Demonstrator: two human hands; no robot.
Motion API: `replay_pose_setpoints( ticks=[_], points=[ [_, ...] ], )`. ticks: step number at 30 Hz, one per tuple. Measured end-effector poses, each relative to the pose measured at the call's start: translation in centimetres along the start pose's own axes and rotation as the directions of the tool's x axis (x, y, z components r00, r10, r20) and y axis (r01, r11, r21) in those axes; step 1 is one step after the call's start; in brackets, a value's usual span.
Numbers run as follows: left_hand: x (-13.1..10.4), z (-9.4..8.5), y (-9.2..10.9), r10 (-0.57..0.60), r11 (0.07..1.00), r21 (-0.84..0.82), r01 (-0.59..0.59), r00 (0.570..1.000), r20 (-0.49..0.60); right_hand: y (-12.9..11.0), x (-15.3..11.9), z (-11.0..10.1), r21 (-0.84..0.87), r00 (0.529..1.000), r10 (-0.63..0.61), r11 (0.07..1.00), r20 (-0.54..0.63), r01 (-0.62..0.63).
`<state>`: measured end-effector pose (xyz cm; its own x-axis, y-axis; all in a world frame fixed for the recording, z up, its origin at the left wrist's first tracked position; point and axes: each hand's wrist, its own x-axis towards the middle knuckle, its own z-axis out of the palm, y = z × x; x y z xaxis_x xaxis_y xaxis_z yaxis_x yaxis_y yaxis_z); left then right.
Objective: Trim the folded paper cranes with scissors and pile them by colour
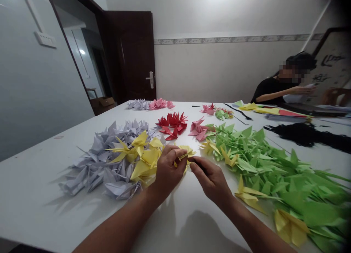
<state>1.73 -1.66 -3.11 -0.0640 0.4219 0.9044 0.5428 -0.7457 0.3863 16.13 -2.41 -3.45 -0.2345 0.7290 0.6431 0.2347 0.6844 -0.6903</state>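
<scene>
My left hand (170, 167) is closed, pinching a small yellow folded-paper crane (182, 156) between thumb and fingers. Close beside it, my right hand (212, 178) is closed in a pinch, its fingertips at the crane's edge. A dark, thin thing (197, 160) shows at its fingers, too small to name. Yellow paper cranes (148, 159) lie just left of my left hand, against a heap of pale lavender cranes (105, 154). To the right of my right hand spreads a large heap of green cranes (263, 165), with some yellow ones (249, 196) along its near edge.
Red (172, 123) and pink cranes (199, 129) lie beyond my hands on the white table (68, 216). Black strands (298, 134) and stacked coloured paper (287, 112) are at the right. A person (270, 90) in black sits across, holding something pale. A door (128, 55) stands behind.
</scene>
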Motion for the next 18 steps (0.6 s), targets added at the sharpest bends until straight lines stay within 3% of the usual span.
replay_pose_setpoints(
  ticks=[9, 18],
  points=[
    [-0.19, -0.04, 0.02, 0.064, 0.997, 0.027, -0.065, 0.996, 0.062, -0.27, 0.25, -0.31, -0.169, 0.996, -0.091, 0.982, -0.004, 0.089],
    [-0.24, -0.1, 0.24, 0.036, 0.999, 0.029, -0.039, 0.995, 0.091, -0.09, 0.17, -0.22, -0.229, 0.993, -0.115, 0.967, -0.001, 0.112]
  ],
)
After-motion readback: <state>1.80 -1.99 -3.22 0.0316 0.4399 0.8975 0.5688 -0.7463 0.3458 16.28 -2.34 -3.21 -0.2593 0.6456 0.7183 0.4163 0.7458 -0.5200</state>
